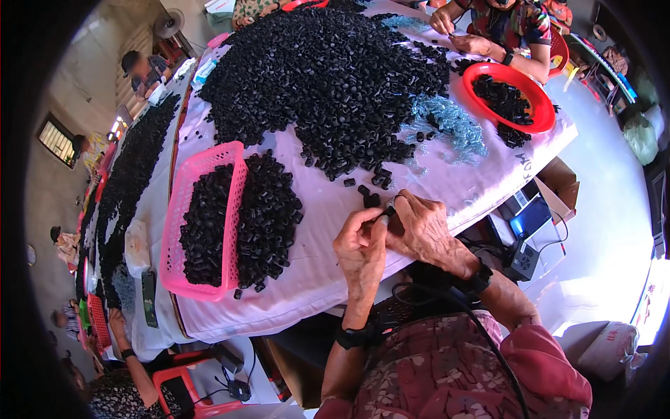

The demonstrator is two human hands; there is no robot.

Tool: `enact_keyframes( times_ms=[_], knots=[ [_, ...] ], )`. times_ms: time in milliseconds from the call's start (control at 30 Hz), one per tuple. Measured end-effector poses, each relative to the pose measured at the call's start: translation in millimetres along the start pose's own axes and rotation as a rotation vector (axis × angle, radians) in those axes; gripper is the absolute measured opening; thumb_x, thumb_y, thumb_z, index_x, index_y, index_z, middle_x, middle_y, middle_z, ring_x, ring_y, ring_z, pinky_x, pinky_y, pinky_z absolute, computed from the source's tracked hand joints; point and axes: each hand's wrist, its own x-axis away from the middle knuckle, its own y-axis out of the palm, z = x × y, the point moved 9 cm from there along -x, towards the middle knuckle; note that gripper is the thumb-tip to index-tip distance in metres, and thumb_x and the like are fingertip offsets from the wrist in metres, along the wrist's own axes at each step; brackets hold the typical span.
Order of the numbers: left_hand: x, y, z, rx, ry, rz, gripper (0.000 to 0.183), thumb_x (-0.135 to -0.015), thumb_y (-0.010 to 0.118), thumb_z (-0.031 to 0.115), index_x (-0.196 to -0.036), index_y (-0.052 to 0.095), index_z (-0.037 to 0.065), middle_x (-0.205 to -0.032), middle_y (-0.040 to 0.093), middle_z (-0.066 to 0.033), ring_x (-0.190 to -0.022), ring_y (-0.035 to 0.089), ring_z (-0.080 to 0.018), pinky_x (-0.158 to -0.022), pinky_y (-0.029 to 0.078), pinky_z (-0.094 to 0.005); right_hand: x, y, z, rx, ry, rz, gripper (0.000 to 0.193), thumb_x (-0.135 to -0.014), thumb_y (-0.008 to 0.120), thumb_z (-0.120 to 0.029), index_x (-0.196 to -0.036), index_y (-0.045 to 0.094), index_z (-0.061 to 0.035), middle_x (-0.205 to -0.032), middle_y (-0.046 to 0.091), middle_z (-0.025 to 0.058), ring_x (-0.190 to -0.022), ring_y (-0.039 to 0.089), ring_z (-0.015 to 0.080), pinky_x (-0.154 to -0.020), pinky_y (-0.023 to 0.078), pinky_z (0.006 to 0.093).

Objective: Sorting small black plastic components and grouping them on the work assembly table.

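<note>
Over the front edge of the table, my left hand point(363, 246) and my right hand point(424, 232) meet, fingertips pinched together. Between them is a small black plastic part point(389, 211), mostly covered by the fingers. Just beyond my fingertips, a few loose black parts point(372, 200) lie on the cloth. A large heap of the same black parts point(328, 84) spreads over the far table. Left of my hands stands a pink perforated basket point(234, 230) partly filled with black parts, with another pile point(269, 216) against its right side.
Clear bluish plastic pieces point(450, 126) lie in a tangled pile right of the heap. A red basin point(481, 73) holds more black parts near a co-worker's hands point(469, 44). A pale cloth point(321, 279) covers the table. At left, another table carries black parts point(132, 174) and a phone point(149, 299).
</note>
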Motion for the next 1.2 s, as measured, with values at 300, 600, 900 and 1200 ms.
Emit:
enact_keyframes(
  times_ms=[300,600,900,1200],
  knots=[
    [-1.0,-2.0,0.6,-0.084,0.067,-0.008,0.014,-0.083,0.066,-0.002,-0.096,0.065,-0.002,-0.074,0.059,0.0035,-0.057,0.044,-0.0005,-0.050,0.036,-0.0166,-4.7,5.4,-4.2,0.067,-0.015,-0.080,0.036,-0.071,0.074,-0.023,-0.082,0.047,-0.0015,-0.076,0.052,0.0133,-0.063,0.061,0.0316,-0.051,0.049,0.0403],
    [-2.0,3.2,11.4,-0.004,-0.057,-0.034,0.014,-0.086,0.065,0.000,-0.099,0.065,-0.003,-0.083,0.064,-0.0007,-0.066,0.053,-0.0016,-0.056,0.042,-0.0169,-6.5,4.2,10.0,-0.189,0.153,-0.193,0.035,-0.071,0.075,-0.019,-0.083,0.050,0.0024,-0.081,0.058,0.0173,-0.069,0.063,0.0354,-0.054,0.049,0.0416],
    [-5.7,-7.6,-1.8,0.156,-0.077,0.019,0.013,-0.088,0.064,-0.001,-0.101,0.065,-0.003,-0.087,0.067,-0.0037,-0.074,0.059,-0.0048,-0.065,0.047,-0.0171,-4.3,9.4,21.1,-0.724,0.503,-0.332,0.022,-0.076,0.069,-0.004,-0.078,0.049,0.0056,-0.069,0.062,0.0143,-0.071,0.061,0.0123,-0.059,0.050,0.0315],
    [-6.7,-7.4,-4.6,0.328,-0.145,-0.028,0.016,-0.091,0.060,0.003,-0.105,0.063,-0.004,-0.092,0.067,-0.0113,-0.080,0.067,-0.0177,-0.076,0.055,-0.0287,4.9,8.2,26.4,-0.997,0.542,-0.179,0.009,-0.082,0.060,0.004,-0.088,0.055,0.0087,-0.090,0.068,0.0135,-0.082,0.063,0.0125,-0.072,0.053,0.0282]
  ],
)
